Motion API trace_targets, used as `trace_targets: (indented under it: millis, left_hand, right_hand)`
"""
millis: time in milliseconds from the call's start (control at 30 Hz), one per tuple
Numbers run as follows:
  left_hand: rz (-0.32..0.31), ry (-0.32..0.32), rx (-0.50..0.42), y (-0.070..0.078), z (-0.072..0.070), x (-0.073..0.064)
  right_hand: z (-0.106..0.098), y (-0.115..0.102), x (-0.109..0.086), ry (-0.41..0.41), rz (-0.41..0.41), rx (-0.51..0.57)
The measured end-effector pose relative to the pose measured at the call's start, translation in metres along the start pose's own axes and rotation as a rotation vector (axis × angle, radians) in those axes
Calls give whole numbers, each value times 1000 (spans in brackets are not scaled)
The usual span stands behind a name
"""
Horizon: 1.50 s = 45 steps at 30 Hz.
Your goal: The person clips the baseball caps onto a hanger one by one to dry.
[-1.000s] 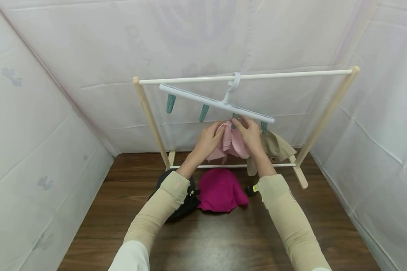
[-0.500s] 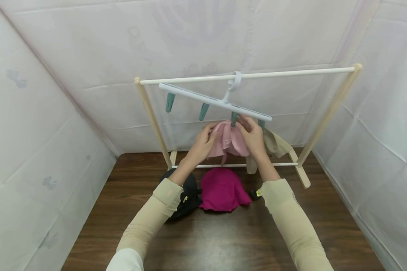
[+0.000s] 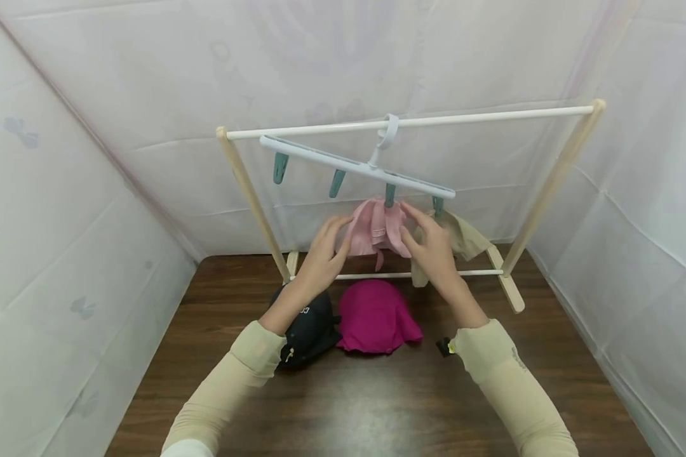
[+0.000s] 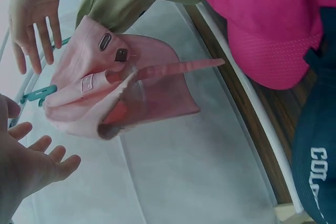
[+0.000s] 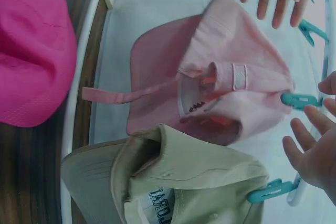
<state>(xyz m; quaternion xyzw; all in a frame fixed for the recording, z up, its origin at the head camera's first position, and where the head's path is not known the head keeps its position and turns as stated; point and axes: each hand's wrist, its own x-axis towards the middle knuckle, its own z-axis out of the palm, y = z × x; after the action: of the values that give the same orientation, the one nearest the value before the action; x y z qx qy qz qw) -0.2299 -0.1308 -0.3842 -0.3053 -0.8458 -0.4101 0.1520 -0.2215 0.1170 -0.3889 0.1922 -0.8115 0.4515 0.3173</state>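
Observation:
A pink cap point(image 3: 371, 230) hangs from a green clip point(image 3: 390, 194) on the white hanger point(image 3: 343, 164); its loose strap point(image 4: 184, 68) dangles free. My left hand point(image 3: 322, 255) is beside the cap on the left, fingers spread and apart from it in the left wrist view. On the other side, my right hand point(image 3: 433, 249) is spread too, and the right wrist view shows a gap between its fingers and the cap. A beige cap point(image 5: 210, 177) hangs from the end clip point(image 5: 272, 190), partly behind my right hand in the head view.
The hanger hooks over the rack's white top bar point(image 3: 491, 119). Two more clips hang bare at left, one being the outer clip point(image 3: 280, 168). On the wooden table lie a magenta cap point(image 3: 377, 317), a dark cap point(image 3: 311, 330) partly under my left arm, and a small black piece point(image 3: 444, 346).
Both hands have let go of the pink cap and clip and moved apart, left hand leftward, right hand rightward. The cap now hangs from the clip alone.

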Motion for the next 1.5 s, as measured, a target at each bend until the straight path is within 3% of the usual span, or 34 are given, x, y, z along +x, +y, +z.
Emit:
trace_targets:
  millis: [267,467,633,900,1100,1267,1400,1500]
  left_hand:
    - [70,-55,99,3,-1,-25]
    - [173,-79,153,1,8,-39]
    - [220,-123,195,1,17,-46]
    - [221,-203,274,-1,24,-57]
    - [228,-257,323,-7,31,-72]
    - [266,-278,354,-15,46,-86]
    - [279,-345,373,-20,61,-101]
    - [251,-420,394,-24,69,-114]
  right_hand:
    - [3,-4,-32,-100,-176,-63]
    - [8,-6,-56,-248,-270,-40]
    - [10,-4,-74,-311,-315,-43]
    - [11,6,-97,-381,-282,-123]
    - [17,16,-117,-408,-266,-99]
    - [22,22,-134,-441,-239,-102]
    - [24,25,-148,-506,-186,-123]
    - [26,27,-156,-570,-156,-152]
